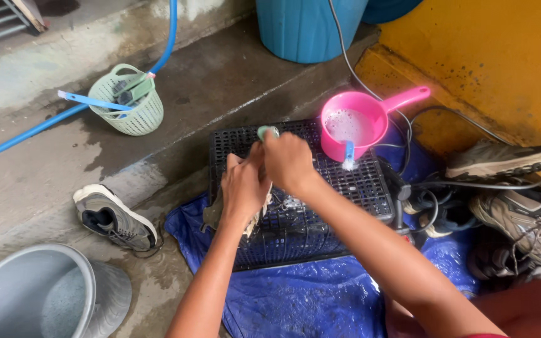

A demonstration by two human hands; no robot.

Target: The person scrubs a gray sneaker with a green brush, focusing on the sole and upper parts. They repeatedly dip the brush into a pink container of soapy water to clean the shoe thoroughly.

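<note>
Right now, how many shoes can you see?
3 clearly: one grey shoe alone on the wet concrete at left, one sole-up shoe by the yellow wall, one laced shoe below it. More may hide in the dark pile beside them.

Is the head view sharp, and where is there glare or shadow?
Head view: soft daylight, mostly sharp; the right hand and left hand look slightly blurred; the pink dipper glows overexposed at its rim; the wet concrete floor shows dull sheen, with no hard shadows.
</note>
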